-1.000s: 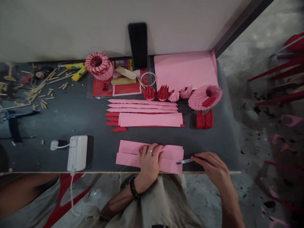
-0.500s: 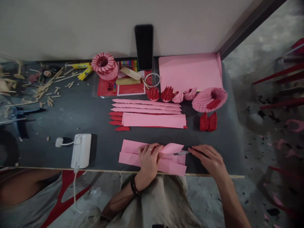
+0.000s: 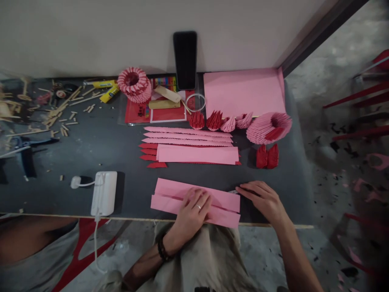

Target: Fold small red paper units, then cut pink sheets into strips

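Near the table's front edge lie pink paper strips [image 3: 170, 187], one long piece alongside another with a narrow gap between. My left hand [image 3: 194, 207] rests flat over their middle, fingers stretched out and pressing down. My right hand [image 3: 259, 200] pinches a slim metal cutter knife [image 3: 233, 192] at the strips' right end. Its tip is at or under the upper strip, partly hidden. Just beyond, a cut pink strip [image 3: 197, 155] lies over red zigzag-edged strips [image 3: 148, 157], with pink zigzag strips [image 3: 187, 136] behind them.
Folded-paper pieces stand behind: a pink one [image 3: 269, 127], small red ones [image 3: 267, 156] and a ring-topped one [image 3: 133, 85]. A phone [image 3: 185, 61] leans on the wall beside pink sheets [image 3: 243, 91]. A white power bank [image 3: 104, 194] with cable and scattered sticks [image 3: 60, 111] lie left.
The upper strip's lifted right part has come down flat. My left hand has flattened and spread over the paper, and my right hand has shifted slightly left with the knife.
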The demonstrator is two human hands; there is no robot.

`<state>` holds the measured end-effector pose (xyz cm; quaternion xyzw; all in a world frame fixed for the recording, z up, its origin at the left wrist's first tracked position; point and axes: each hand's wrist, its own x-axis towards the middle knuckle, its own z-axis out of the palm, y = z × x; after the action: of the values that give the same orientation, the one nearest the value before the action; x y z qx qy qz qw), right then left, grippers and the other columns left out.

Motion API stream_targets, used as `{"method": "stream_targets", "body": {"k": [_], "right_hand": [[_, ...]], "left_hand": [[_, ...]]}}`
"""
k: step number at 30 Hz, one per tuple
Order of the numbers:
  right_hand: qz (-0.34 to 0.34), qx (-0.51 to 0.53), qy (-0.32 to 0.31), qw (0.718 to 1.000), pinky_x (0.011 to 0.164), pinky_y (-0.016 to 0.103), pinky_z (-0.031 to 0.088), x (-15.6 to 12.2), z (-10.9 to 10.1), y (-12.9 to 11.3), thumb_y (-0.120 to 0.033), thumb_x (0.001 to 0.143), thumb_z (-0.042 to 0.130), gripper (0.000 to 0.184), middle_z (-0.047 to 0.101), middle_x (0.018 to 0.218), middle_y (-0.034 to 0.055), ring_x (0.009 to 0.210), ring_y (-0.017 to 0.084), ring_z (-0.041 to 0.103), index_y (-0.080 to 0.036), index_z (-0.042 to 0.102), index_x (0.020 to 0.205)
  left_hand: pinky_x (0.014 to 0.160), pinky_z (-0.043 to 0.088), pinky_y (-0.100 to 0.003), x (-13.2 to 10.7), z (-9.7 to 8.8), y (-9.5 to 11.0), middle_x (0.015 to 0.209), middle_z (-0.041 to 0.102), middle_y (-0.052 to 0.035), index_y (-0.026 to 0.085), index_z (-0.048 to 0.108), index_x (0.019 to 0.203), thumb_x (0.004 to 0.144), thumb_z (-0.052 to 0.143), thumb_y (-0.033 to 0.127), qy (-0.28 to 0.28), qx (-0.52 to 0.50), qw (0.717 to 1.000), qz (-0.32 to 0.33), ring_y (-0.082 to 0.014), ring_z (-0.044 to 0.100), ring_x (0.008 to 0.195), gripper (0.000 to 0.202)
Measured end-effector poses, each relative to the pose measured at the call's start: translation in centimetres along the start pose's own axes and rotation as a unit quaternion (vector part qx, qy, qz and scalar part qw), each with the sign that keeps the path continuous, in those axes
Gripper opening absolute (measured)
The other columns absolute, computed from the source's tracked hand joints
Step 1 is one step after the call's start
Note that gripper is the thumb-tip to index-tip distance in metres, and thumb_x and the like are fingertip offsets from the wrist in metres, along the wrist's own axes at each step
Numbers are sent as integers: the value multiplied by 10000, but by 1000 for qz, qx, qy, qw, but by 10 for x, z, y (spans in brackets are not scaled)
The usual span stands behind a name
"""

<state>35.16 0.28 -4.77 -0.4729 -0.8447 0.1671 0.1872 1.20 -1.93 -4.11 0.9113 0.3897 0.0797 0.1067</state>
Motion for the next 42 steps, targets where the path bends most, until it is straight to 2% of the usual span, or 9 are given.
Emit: {"method": "stream_targets", "body": {"k": [2, 4, 7, 10, 13, 20, 26, 32, 42], "right_hand": [[-16, 8, -6, 1000, 1012, 406, 620, 13, 1, 0, -103, 1018, 547, 503, 807, 1234, 36, 1095, 232, 747, -390, 716, 1395], [-31, 13, -17, 999, 1017, 393, 616, 25, 3, -1, -112, 1025, 547, 471, 808, 1220, 43, 1110, 227, 743, -365, 730, 1377], [-56, -13, -31, 998, 1000, 393, 615, 41, 6, -4, -132, 1039, 546, 411, 804, 1200, 57, 1110, 220, 735, -306, 736, 1359], [-81, -59, -45, 994, 1019, 398, 600, 56, 8, -9, -125, 1036, 556, 394, 804, 1191, 57, 1110, 216, 727, -279, 735, 1352], [-92, -75, -45, 992, 1036, 387, 587, 66, 10, -15, -117, 1025, 581, 376, 804, 1181, 50, 1108, 207, 721, -262, 742, 1332], [-29, -89, 1, 996, 987, 381, 583, 49, 13, -15, -68, 988, 597, 392, 813, 1113, 20, 1077, 207, 719, -324, 782, 1220], [-2, -36, -17, 999, 932, 395, 627, 33, 10, -8, -124, 996, 612, 341, 803, 1148, 45, 999, 214, 732, -308, 784, 1224], [-29, -66, 29, 997, 945, 363, 583, 37, 15, -8, -157, 977, 705, 299, 818, 1137, 2, 1033, 193, 715, -330, 796, 1203], [-27, -53, 49, 997, 889, 327, 537, 55, 27, -10, -206, 990, 701, 241, 831, 1050, -22, 977, 173, 699, -372, 832, 1107]], "left_hand": [[1366, 221, -523, -8, 1, 0, 1648, 563, -119, 149, 576, 1543, 1099, 504, 395, -2, 63, 997, 42, -284, 434, 1566, 512], [1389, 169, -537, -14, 3, 1, 1681, 532, -86, 187, 565, 1561, 1094, 522, 296, -2, 87, 995, 40, -274, 414, 1591, 482], [1394, 147, -596, -17, 6, 3, 1658, 566, -74, 234, 550, 1580, 1079, 561, 286, 34, 75, 996, -25, -274, 420, 1595, 504], [1398, 154, -589, -19, 11, 4, 1627, 597, -99, 201, 554, 1577, 1067, 588, 364, 64, 57, 991, -99, -281, 451, 1577, 537], [1397, 165, -573, -19, 14, 3, 1637, 585, -113, 181, 584, 1550, 1061, 597, 373, 58, 54, 991, -108, -298, 470, 1561, 525], [1382, 101, -657, -15, 15, 16, 1550, 661, -119, 194, 642, 1505, 1041, 623, 408, 63, 57, 992, -93, -339, 575, 1442, 511], [1347, 128, -745, -8, 17, 23, 1625, 579, -153, 169, 562, 1582, 1056, 570, 465, 20, 92, 994, -57, -418, 485, 1524, 604], [1343, 114, -759, -10, 16, 21, 1691, 490, -183, 160, 513, 1617, 1070, 534, 479, -13, 121, 992, -42, -436, 385, 1596, 634], [1341, 19, -768, -11, 20, 19, 1693, 480, -200, 117, 509, 1612, 1064, 561, 449, 3, 99, 995, -30, -459, 266, 1641, 643]]}}
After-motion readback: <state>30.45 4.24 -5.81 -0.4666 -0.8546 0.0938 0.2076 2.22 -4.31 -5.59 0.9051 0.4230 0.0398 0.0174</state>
